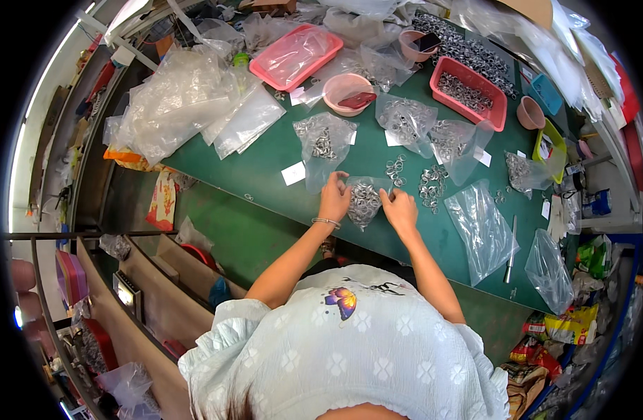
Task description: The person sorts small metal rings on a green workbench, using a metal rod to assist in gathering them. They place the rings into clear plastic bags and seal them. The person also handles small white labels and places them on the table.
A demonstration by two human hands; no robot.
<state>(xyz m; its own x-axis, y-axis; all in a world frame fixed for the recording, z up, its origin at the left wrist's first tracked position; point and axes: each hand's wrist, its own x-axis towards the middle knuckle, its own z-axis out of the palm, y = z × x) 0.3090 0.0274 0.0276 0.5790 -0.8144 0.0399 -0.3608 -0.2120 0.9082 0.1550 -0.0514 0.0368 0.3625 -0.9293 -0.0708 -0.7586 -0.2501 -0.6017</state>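
Small clear bag of metal rings (365, 201) between hands, long axis 12–6 o'clock. Left hand (334, 197) pinches 9 o'clock edge, right hand (400, 208) pinches 3 o'clock edge; equally near, on green table (265, 168).

Wearing a pale, white-mint blouse (349, 350) with ruffled short sleeves, patterned all over with faint four-petal flowers. A purple-and-orange butterfly print (341, 302) on the chest beside thin dark line-work. Thin silvery bracelet (326, 222) on the left wrist. Forearms bare.
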